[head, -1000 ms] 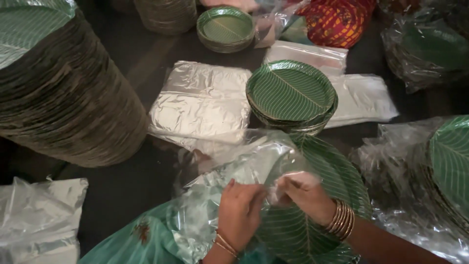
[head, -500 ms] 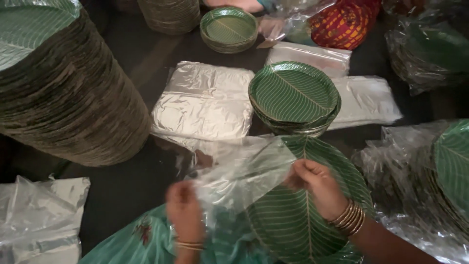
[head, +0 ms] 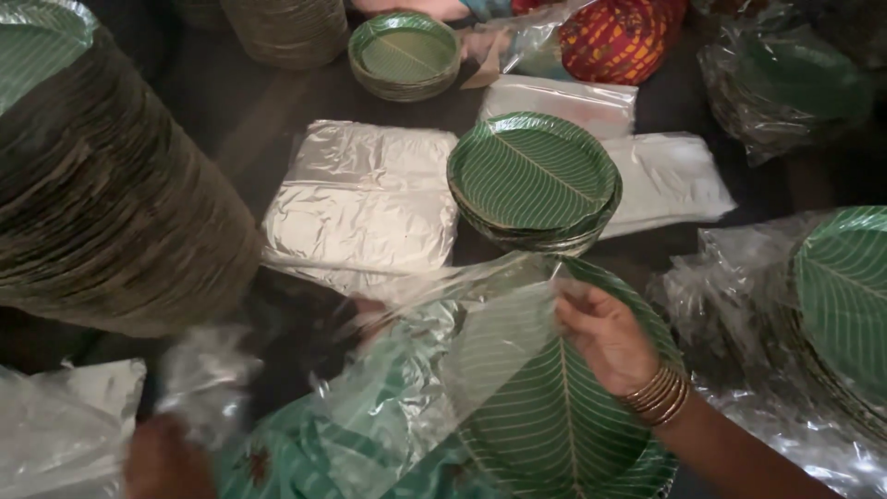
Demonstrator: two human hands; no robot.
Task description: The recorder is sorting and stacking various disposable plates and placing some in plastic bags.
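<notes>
A clear plastic bag (head: 407, 351) is stretched wide between my two hands, over my lap. My right hand (head: 605, 334), with bangles at the wrist, pinches the bag's right edge above a stack of green leaf-pattern paper plates (head: 564, 416). My left hand (head: 166, 457) is low at the left, blurred, gripping the bag's other end. The green cloth of my lap shows through the plastic.
A second stack of green plates (head: 534, 180) sits ahead, with a smaller one (head: 404, 51) beyond. Flat piles of clear bags (head: 365, 203) lie on the dark surface. A tall plate stack (head: 102, 185) stands left. Bagged plates (head: 832, 305) lie right.
My left hand has swung away from the right one, down and to the left, pulling the bag open and stretching it out. My right hand stays at the bag's right edge.
</notes>
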